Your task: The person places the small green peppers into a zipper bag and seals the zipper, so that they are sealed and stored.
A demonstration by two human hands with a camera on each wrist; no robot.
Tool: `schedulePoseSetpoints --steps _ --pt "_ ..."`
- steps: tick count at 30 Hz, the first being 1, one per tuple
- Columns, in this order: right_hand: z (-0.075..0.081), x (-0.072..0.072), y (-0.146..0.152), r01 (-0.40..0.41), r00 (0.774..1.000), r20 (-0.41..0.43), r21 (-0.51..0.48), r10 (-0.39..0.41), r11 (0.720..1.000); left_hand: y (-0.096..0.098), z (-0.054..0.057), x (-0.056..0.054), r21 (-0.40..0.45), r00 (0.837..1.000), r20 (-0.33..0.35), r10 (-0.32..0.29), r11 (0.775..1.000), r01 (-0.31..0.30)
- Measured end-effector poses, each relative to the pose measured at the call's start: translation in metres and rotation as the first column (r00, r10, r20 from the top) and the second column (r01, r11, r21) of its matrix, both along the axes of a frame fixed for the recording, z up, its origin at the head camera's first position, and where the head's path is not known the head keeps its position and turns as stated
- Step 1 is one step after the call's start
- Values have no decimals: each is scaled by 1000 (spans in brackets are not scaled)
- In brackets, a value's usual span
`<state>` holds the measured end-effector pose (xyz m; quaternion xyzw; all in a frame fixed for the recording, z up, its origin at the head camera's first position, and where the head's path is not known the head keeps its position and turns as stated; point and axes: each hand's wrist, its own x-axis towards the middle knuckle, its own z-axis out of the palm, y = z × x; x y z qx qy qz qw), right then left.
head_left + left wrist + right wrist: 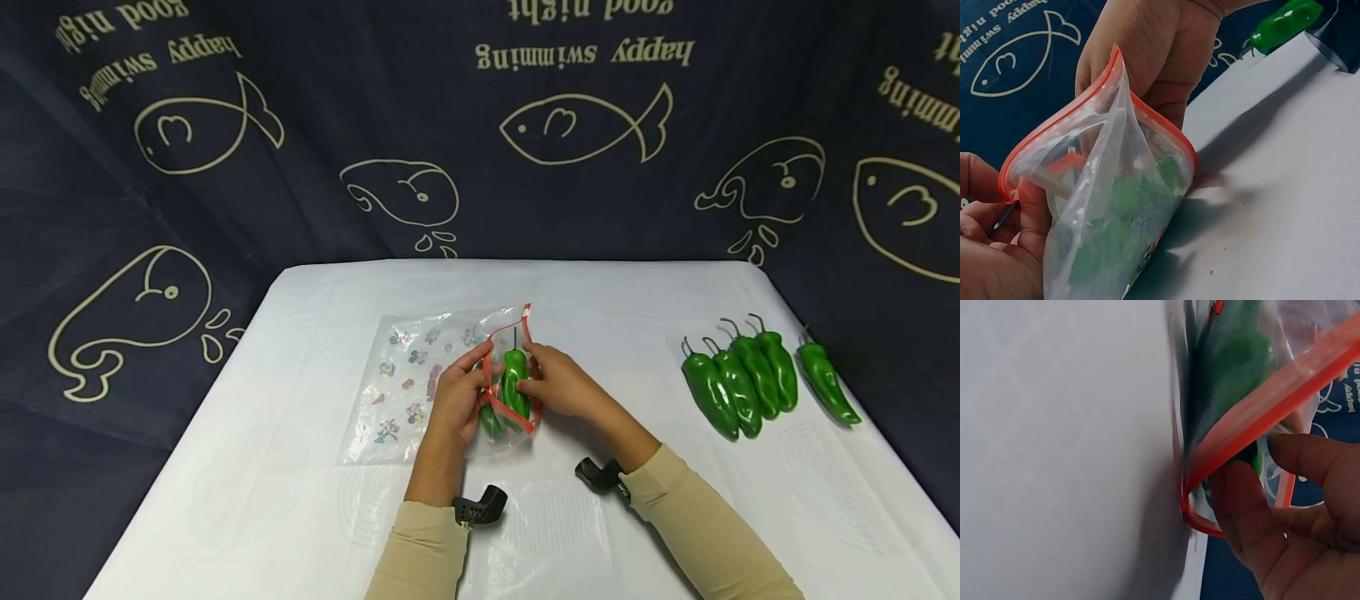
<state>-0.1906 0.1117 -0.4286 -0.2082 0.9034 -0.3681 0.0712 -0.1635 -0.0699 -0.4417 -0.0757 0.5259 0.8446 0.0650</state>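
A clear zip bag point(408, 375) with red zip edges and small cartoon prints lies on the table, its mouth held apart toward the right. My left hand point(456, 396) grips the bag's rim on the left side. At the mouth, my right hand point(561, 383) holds a long green pepper point(514, 375), stem pointing away. In the right wrist view, the right fingers point(1241, 494) reach inside the red rim point(1272, 406). More green point(1104, 250) shows through the plastic in the left wrist view, blurred by the film.
Several green peppers point(737, 392) lie side by side on the right of the white table point(225, 450), with a single pepper point(825, 379) just beyond them. A dark blue cloth point(450, 108) with fish drawings hangs behind the table. Each wrist wears a black camera point(480, 506).
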Motion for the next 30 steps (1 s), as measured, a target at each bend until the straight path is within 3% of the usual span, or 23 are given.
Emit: schedulePoseSetpoints --steps 4,12,17,23,30 --pt "0 0 2 -5 1000 21 -19 6 1000 0 0 0 -2 1000 5 -1 1000 1" --pt "3 4 2 -1 988 153 -117 19 993 0 0 -1 -24 1000 16 -7 1000 7" --pt "2 6 -1 29 965 261 -241 36 970 -1 0 0 -29 1000 13 -7 1000 7" --pt "-2 6 -2 99 925 376 -377 55 921 0 1 1 -40 1000 3 -29 999 29" --pt "-3 6 -5 160 878 472 -454 83 877 0 3 2 -50 1000 -4 -22 999 21"
